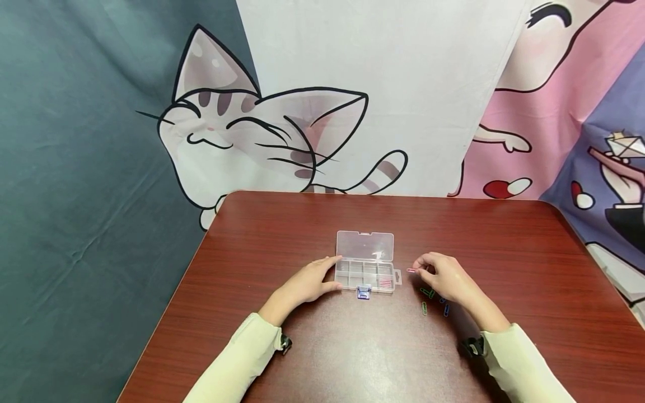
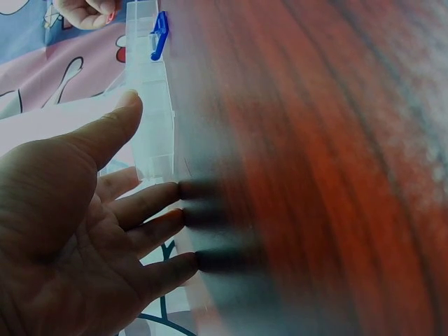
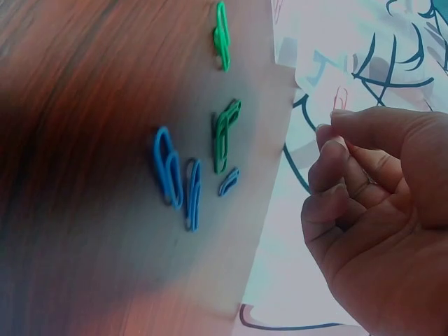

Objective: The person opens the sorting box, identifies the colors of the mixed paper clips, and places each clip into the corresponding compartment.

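Observation:
A clear plastic compartment box (image 1: 356,268) lies on the table with its lid raised at the back and a blue latch (image 1: 363,293) at the front. Pink paper clips (image 1: 385,283) are in its front right compartment. My left hand (image 1: 309,281) rests against the box's left end, its fingers fairly straight, as the left wrist view also shows. Right of the box, my right hand (image 1: 443,275) pinches a pink paper clip (image 3: 341,98) between thumb and finger. Below that hand lie green paper clips (image 3: 222,136) and blue paper clips (image 3: 168,171), loose on the table.
The reddish-brown table (image 1: 282,224) carries all of this. A clear hanging tab (image 1: 398,277) sticks out from the box's right end. Behind the table hangs a cloth (image 1: 428,84) printed with cartoon cats.

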Demonstrator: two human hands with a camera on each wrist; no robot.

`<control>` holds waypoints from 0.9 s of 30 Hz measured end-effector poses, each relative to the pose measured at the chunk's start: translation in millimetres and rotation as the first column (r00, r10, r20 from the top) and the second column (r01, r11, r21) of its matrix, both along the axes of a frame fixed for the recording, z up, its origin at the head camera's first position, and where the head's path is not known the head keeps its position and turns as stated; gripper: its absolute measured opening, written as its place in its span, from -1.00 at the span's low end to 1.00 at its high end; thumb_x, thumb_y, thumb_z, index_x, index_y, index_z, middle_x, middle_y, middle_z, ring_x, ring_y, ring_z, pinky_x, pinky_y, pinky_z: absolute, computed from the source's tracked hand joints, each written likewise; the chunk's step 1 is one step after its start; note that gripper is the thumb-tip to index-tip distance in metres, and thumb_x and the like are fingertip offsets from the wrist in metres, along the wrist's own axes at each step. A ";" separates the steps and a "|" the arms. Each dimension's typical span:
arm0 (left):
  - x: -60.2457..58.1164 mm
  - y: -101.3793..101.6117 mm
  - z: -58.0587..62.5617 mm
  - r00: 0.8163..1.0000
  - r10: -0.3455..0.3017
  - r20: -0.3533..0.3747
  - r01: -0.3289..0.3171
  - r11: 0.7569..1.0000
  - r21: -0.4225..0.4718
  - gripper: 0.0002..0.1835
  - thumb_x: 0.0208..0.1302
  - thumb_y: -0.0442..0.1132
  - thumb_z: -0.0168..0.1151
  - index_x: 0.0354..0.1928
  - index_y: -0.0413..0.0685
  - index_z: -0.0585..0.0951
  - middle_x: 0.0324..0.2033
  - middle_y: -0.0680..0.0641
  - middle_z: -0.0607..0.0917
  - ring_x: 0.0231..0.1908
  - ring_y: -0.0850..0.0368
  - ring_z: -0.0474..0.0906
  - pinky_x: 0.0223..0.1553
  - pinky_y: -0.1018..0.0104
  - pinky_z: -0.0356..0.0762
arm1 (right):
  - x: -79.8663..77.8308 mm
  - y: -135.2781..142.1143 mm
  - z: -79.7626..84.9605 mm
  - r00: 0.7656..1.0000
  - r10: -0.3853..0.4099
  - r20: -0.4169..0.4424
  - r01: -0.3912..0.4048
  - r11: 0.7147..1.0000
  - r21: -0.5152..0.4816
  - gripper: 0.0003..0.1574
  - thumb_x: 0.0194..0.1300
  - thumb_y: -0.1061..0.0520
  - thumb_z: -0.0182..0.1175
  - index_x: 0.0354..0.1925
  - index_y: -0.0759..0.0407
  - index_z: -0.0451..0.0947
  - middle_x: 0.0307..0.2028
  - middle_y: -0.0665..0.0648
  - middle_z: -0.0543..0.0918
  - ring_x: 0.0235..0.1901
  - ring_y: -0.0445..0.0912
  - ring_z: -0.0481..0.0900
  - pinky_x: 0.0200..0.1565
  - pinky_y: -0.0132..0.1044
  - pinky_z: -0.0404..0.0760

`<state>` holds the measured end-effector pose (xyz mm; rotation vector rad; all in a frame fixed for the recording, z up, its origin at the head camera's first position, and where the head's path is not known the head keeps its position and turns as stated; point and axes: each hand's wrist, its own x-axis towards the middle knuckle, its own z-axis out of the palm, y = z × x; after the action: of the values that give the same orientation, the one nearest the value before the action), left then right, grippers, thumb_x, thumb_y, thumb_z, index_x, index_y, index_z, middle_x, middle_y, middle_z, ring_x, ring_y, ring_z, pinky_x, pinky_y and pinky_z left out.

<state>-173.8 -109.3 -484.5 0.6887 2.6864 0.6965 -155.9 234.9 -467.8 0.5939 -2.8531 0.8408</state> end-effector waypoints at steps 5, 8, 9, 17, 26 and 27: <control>0.4 -0.5 -1.3 1.000 -0.003 -0.009 0.003 1.000 0.005 -0.24 0.40 0.05 0.30 0.54 0.03 0.28 0.44 -0.18 0.40 0.45 -0.12 0.28 0.45 0.01 0.26 | -1.2 -6.7 -0.8 1.000 0.007 0.023 -0.006 1.000 -0.009 -0.87 0.30 0.27 0.34 -0.36 0.05 0.66 -0.37 -0.06 0.66 -0.33 -0.13 0.54 -0.23 -0.12 0.56; 0.3 -0.8 -1.9 1.000 -0.003 -0.009 0.003 1.000 0.003 -0.24 0.40 0.05 0.29 0.54 0.03 0.28 0.43 -0.19 0.40 0.45 -0.12 0.28 0.46 0.02 0.25 | -1.5 -10.5 -1.3 0.999 0.013 0.032 -0.012 1.000 -0.011 -0.88 0.30 0.27 0.34 -0.36 0.06 0.67 -0.37 -0.07 0.65 -0.33 -0.15 0.54 -0.24 -0.15 0.56; 0.3 -0.8 -1.8 1.000 -0.003 -0.009 0.003 1.000 0.003 -0.24 0.40 0.05 0.29 0.54 0.03 0.28 0.43 -0.19 0.40 0.45 -0.12 0.28 0.46 0.01 0.25 | -1.6 -11.7 -1.4 0.999 0.014 0.034 -0.014 1.000 -0.011 -0.88 0.30 0.27 0.34 -0.35 0.06 0.67 -0.37 -0.07 0.65 -0.33 -0.15 0.53 -0.24 -0.15 0.56; 0.0 -0.8 -1.4 1.000 -0.001 -0.001 0.001 1.000 -0.003 -0.24 0.40 0.06 0.28 0.54 0.04 0.27 0.44 -0.18 0.39 0.46 -0.12 0.26 0.46 0.01 0.24 | -1.8 -21.7 -3.7 0.999 0.030 0.025 -0.030 0.999 -0.022 -0.88 0.29 0.27 0.34 -0.35 0.06 0.67 -0.37 -0.08 0.65 -0.32 -0.16 0.56 -0.20 -0.13 0.59; -0.1 -0.5 -2.2 1.000 -0.002 -0.006 0.002 1.000 0.005 -0.24 0.40 0.05 0.29 0.54 0.03 0.27 0.44 -0.17 0.39 0.45 -0.11 0.28 0.45 0.02 0.26 | -1.6 -31.4 -4.0 0.999 0.045 0.030 -0.043 0.998 -0.045 -0.89 0.24 0.29 0.35 -0.36 0.09 0.67 -0.39 -0.08 0.64 -0.33 -0.16 0.55 -0.21 -0.16 0.59; -0.2 -0.5 -2.3 1.000 -0.002 -0.005 0.002 1.000 0.003 -0.24 0.40 0.05 0.29 0.54 0.04 0.27 0.44 -0.17 0.39 0.45 -0.11 0.28 0.45 0.02 0.25 | -1.8 -32.6 -4.0 0.999 0.048 0.026 -0.047 0.998 -0.048 -0.88 0.24 0.30 0.36 -0.36 0.09 0.66 -0.39 -0.08 0.64 -0.33 -0.16 0.55 -0.21 -0.17 0.60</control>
<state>-174.0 -109.8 -486.7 0.6941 2.6890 0.7001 -157.7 202.3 -471.7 0.6523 -2.8445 0.9279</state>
